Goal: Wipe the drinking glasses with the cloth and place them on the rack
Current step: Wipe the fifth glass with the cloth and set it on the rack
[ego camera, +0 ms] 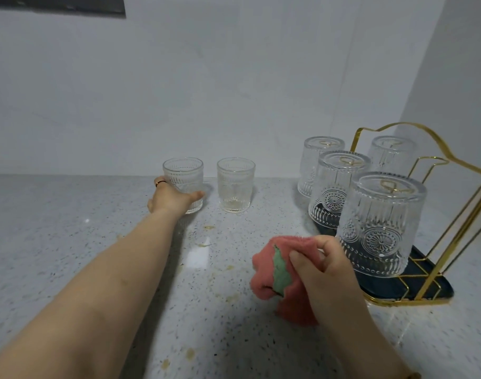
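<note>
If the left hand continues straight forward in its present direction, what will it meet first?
The left upright glass: the left hand curls round its lower part. Beyond it, seemingly only the wall.

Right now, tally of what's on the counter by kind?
Upright glasses on the counter: 2
Inverted glasses on the rack: 4
Cloth: 1
Rack: 1
Total: 8
</note>
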{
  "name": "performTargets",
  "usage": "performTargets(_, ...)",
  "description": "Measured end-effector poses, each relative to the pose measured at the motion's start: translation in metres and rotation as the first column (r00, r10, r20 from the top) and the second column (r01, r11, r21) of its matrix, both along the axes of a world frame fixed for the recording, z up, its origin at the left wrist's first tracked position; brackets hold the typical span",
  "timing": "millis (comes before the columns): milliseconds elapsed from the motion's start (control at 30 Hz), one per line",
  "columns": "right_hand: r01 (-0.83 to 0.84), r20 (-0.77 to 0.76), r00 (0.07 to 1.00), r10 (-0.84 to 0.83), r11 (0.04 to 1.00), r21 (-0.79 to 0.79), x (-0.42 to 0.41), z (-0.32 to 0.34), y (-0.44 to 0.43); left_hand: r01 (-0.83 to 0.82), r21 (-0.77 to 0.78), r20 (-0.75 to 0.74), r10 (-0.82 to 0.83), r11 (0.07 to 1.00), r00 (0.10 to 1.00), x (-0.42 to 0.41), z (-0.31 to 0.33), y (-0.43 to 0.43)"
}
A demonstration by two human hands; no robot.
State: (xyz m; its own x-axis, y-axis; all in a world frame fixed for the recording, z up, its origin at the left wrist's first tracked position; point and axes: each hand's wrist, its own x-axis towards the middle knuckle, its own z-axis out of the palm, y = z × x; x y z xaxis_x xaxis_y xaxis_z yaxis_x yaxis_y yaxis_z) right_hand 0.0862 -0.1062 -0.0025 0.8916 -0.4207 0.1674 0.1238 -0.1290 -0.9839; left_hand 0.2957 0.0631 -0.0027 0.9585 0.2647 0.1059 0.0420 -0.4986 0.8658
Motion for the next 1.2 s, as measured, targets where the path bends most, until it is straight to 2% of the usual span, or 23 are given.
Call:
performTargets(200,-0.012,-0.007,1.0,0.012,1.0,0.009,-0.002,0.003,0.003,0.024,-0.129,0.058,-0.017,0.991,0.998,-0.012,0.003,0.016)
performTargets(333,-0.039,-0.001,0.999,0.039,0.999,0.036,-0.007,0.01,0.007,0.145,-0.259,0.133,-0.113,0.955,0.985,-0.049,0.025,0.025)
performTargets(467,-0.093,0.028,0.995,0.091,0.992,0.09,-0.015,0.02,0.013,0.314,-0.43,0.11,-0.296,0.846,0.949,-0.116,0.043,0.031)
performTargets(567,-0.145,0.063,0.988,0.138,0.982,0.119,-0.02,0.023,0.019,0.355,-0.536,0.103,-0.358,0.766,0.928,-0.168,0.043,0.033)
performTargets(700,-0.173,0.081,0.984,0.161,0.969,0.175,-0.025,0.018,0.026,0.35,-0.679,0.112,-0.381,0.645,0.918,-0.223,0.034,0.029)
performTargets(800,-0.258,0.106,0.966,0.236,0.908,0.33,-0.032,0.017,0.031,0.304,-0.746,0.082,-0.371,0.592,0.925,-0.242,0.021,0.022)
performTargets(867,-0.315,0.12,0.949,0.292,0.872,0.374,-0.038,0.016,0.035,0.275,-0.783,0.066,-0.364,0.558,0.929,-0.244,0.015,0.018)
performTargets(1000,-0.307,0.15,0.95,0.274,0.908,0.286,-0.04,0.012,0.048,0.32,-0.751,0.093,-0.387,0.578,0.917,-0.24,0.008,0.014)
performTargets(1067,-0.311,0.148,0.948,0.283,0.921,0.236,-0.04,0.01,0.052,0.346,-0.76,0.11,-0.417,0.549,0.902,-0.24,0.006,0.015)
performTargets(1200,-0.43,0.12,0.902,0.414,0.888,0.165,-0.04,0.008,0.052,0.365,-0.759,0.13,-0.423,0.54,0.897,-0.24,0.006,0.015)
